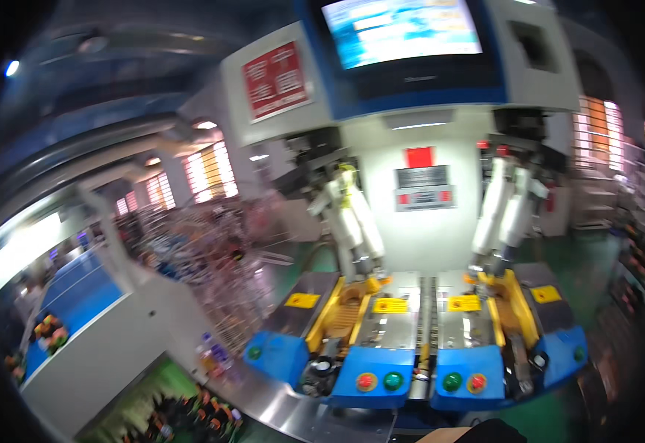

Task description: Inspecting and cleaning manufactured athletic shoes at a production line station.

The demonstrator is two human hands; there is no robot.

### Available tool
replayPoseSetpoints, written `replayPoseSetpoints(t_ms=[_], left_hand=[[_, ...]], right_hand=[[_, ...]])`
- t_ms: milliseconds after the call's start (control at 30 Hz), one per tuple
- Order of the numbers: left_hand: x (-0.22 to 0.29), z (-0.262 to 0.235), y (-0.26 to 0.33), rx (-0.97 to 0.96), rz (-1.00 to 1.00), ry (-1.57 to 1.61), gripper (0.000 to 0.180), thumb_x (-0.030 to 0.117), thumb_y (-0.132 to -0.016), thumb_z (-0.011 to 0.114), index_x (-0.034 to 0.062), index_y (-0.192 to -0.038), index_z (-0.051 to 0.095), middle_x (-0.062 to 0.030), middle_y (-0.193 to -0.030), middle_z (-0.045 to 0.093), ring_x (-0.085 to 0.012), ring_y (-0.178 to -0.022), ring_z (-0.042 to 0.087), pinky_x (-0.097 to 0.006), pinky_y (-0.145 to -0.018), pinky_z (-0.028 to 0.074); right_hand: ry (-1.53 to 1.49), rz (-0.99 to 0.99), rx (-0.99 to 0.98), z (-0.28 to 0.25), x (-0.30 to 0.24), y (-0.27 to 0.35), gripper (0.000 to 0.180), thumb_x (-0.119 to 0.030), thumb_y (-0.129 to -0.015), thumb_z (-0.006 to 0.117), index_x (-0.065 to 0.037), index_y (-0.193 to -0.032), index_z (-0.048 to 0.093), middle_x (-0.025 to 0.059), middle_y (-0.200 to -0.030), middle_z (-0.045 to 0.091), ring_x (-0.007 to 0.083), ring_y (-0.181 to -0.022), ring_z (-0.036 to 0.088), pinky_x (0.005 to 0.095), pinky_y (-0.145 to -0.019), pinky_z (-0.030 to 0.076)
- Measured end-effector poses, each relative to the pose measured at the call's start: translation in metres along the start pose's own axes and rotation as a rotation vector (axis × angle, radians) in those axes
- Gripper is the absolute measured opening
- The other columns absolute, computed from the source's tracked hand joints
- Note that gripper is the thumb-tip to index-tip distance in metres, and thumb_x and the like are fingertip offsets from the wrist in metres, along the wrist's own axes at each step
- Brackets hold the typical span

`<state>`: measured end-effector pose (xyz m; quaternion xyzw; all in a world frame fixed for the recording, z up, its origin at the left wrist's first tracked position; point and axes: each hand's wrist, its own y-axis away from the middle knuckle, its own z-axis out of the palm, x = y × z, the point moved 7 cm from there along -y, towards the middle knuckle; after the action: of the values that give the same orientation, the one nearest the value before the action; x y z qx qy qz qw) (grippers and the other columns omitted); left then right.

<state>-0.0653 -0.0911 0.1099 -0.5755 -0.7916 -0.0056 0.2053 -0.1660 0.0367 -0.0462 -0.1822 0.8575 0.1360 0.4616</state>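
Note:
A sliver of my right hand [448, 435], with a black sleeve [498, 432] beside it, shows at the lower edge; its fingers are out of sight. My left hand is not in the picture. Beyond the hand stands a machine with two work stations and blue front panels [373, 384]. A red button [366, 382] and a green button [392, 382] sit on the left panel, and a green button [452, 382] and a red button [477, 382] on the right one. Yellow-sided clamps [328, 325] hold brown pads, with white padded arms [363, 225] hanging above.
A lit screen [404, 33] tops the machine. To the left are a metal ledge [293, 413], a bottle with a purple part [218, 354], a blue conveyor [79, 284] and several dark and orange pieces [190, 421] in a bin. Racks [226, 288] stand behind; much is blurred.

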Motion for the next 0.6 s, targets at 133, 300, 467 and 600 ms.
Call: replayPoseSetpoints(t_ms=[133,300,467,600], left_hand=[[0.06,0.075,-0.074,-0.546,-0.085,0.248,0.028,0.031,-0.091,0.061,0.0049,-0.1,0.06,-0.0228,-0.1,0.066,-0.0408,-0.095,0.065,-0.047,-0.081,0.05],[0.174,0.088,-0.154,-0.558,0.332,0.352,0.028,0.03,-0.091,0.062,0.0049,-0.103,0.06,-0.0218,-0.101,0.067,-0.0398,-0.095,0.065,-0.046,-0.081,0.051],[0.283,0.101,-0.175,-0.51,0.622,0.448,0.029,0.029,-0.09,0.062,0.0048,-0.106,0.059,-0.0209,-0.101,0.067,-0.0389,-0.095,0.065,-0.045,-0.081,0.051],[0.355,0.11,-0.174,-0.454,0.774,0.534,0.03,0.028,-0.09,0.062,0.0048,-0.108,0.059,-0.0201,-0.102,0.067,-0.0381,-0.095,0.065,-0.044,-0.081,0.051]], right_hand=[[-0.075,0.283,0.481,0.026,0.046,0.036,0.034,-0.029,-0.096,0.052,-0.005,-0.117,0.065,0.0186,-0.109,0.069,0.0339,-0.099,0.066,0.0433,-0.087,0.051],[-0.261,0.381,0.933,0.003,0.056,0.117,0.037,-0.033,-0.096,0.052,-0.006,-0.117,0.065,0.0174,-0.111,0.069,0.0338,-0.1,0.066,0.0432,-0.088,0.05],[-0.193,0.741,0.978,0.039,0.052,0.132,0.038,-0.036,-0.097,0.052,-0.008,-0.118,0.065,0.0171,-0.113,0.068,0.0324,-0.103,0.064,0.0415,-0.088,0.05],[-0.163,0.656,0.678,0.063,0.057,0.125,0.039,-0.038,-0.097,0.052,-0.008,-0.119,0.065,0.0163,-0.115,0.067,0.0315,-0.105,0.063,0.0404,-0.09,0.049]])
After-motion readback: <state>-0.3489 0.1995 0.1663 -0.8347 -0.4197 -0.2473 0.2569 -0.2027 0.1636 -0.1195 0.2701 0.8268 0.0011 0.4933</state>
